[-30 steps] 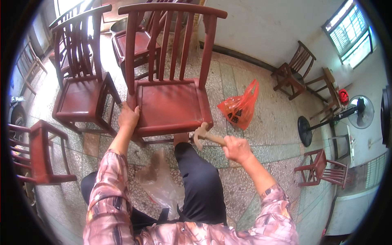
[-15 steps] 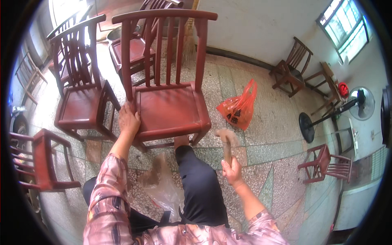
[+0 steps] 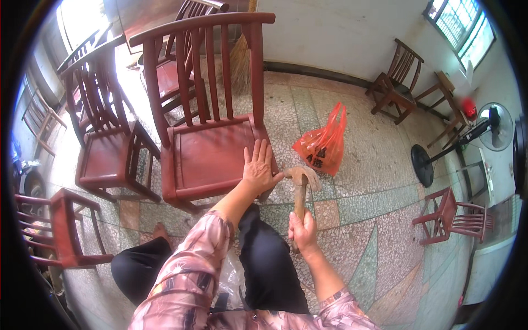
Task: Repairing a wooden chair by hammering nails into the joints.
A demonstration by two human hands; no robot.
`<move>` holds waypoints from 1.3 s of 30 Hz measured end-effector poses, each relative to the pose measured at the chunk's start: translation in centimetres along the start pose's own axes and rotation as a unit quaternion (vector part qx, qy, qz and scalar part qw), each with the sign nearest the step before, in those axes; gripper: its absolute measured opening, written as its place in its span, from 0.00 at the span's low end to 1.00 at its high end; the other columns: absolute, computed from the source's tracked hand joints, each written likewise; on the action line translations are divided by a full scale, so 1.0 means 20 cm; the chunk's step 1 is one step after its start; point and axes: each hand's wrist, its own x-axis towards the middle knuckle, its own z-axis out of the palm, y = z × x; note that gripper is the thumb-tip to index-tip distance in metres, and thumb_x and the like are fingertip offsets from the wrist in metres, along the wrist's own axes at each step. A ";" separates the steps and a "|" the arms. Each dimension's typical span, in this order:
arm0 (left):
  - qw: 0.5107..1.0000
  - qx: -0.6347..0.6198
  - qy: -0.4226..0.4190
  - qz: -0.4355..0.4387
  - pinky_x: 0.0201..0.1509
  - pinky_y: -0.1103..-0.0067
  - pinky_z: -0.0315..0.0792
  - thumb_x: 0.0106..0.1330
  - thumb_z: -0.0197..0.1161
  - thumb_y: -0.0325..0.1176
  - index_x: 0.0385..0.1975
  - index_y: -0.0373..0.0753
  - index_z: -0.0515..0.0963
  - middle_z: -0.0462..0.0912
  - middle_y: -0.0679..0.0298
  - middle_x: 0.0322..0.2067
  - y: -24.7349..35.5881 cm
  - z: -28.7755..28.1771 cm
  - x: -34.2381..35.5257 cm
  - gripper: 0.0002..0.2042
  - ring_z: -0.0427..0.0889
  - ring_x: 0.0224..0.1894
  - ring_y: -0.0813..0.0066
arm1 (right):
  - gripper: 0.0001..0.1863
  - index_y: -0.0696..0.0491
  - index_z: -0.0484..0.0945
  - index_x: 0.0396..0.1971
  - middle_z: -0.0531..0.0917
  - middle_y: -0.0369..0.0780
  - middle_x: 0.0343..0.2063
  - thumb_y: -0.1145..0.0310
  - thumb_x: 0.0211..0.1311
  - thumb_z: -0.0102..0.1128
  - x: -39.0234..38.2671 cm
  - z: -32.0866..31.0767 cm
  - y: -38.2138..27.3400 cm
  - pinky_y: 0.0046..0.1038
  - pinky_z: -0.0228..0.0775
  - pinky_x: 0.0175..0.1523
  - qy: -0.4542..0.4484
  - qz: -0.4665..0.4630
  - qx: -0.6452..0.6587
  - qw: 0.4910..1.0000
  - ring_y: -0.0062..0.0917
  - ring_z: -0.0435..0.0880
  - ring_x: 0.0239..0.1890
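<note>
A red wooden chair with a slatted back stands upright in front of me. My left hand lies palm down across the right front part of its seat, fingers spread and the thumb out toward the hammer head. My right hand is closed on the wooden handle of a claw hammer, held upright just right of that chair corner, with the metal head on top near my left thumb. My knees and a bare foot are below, with a crumpled clear plastic bag between my legs, partly hidden by my left arm.
More wooden chairs stand at left, behind and at right; two others lie tipped. An orange plastic bag sits on the floor. A straw broom, a standing fan and a small wooden table are near the walls.
My left hand has moved from the seat's left side to its right front corner, fingers now spread. The hammer in my right hand has swung from slanting leftward to upright.
</note>
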 end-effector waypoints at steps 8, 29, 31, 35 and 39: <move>0.999 -0.028 0.004 -0.027 0.65 0.42 0.46 0.65 0.50 0.49 0.65 0.37 0.58 0.49 0.48 0.69 0.05 0.06 0.06 0.32 0.43 0.72 0.47 | 0.16 0.59 0.68 0.35 0.77 0.42 0.17 0.59 0.66 0.56 0.09 -0.02 0.04 0.30 0.67 0.22 -0.009 -0.030 -0.151 0.988 0.29 0.76 0.16; 0.998 -0.062 0.003 -0.011 0.68 0.51 0.49 0.54 0.58 0.62 0.67 0.33 0.54 0.51 0.53 0.69 -0.03 0.03 0.09 0.47 0.44 0.73 0.55 | 0.13 0.62 0.70 0.40 0.79 0.40 0.21 0.68 0.62 0.56 0.15 -0.06 0.05 0.35 0.71 0.30 0.008 -0.193 -0.400 0.896 0.34 0.78 0.23; 0.997 -0.065 -0.033 -0.009 0.68 0.51 0.49 0.53 0.59 0.63 0.67 0.33 0.54 0.50 0.54 0.69 -0.02 -0.01 0.08 0.48 0.43 0.73 0.56 | 0.15 0.62 0.70 0.41 0.78 0.41 0.19 0.66 0.62 0.56 0.10 -0.05 -0.01 0.38 0.71 0.29 0.013 -0.226 -0.364 0.904 0.39 0.79 0.21; 0.996 -0.079 -0.030 -0.029 0.69 0.52 0.47 0.52 0.60 0.63 0.67 0.33 0.54 0.50 0.55 0.70 -0.06 -0.02 0.06 0.48 0.43 0.73 0.57 | 0.17 0.60 0.69 0.41 0.78 0.49 0.19 0.60 0.64 0.56 0.08 -0.01 -0.08 0.40 0.69 0.28 0.013 -0.132 -0.196 0.972 0.50 0.78 0.22; 0.993 -0.107 -0.035 -0.032 0.69 0.54 0.46 0.50 0.63 0.57 0.66 0.33 0.56 0.51 0.56 0.70 -0.06 -0.02 0.06 0.47 0.44 0.73 0.58 | 0.16 0.59 0.69 0.40 0.78 0.49 0.20 0.60 0.64 0.56 0.08 -0.01 0.01 0.40 0.69 0.28 0.000 -0.191 -0.334 0.923 0.48 0.78 0.22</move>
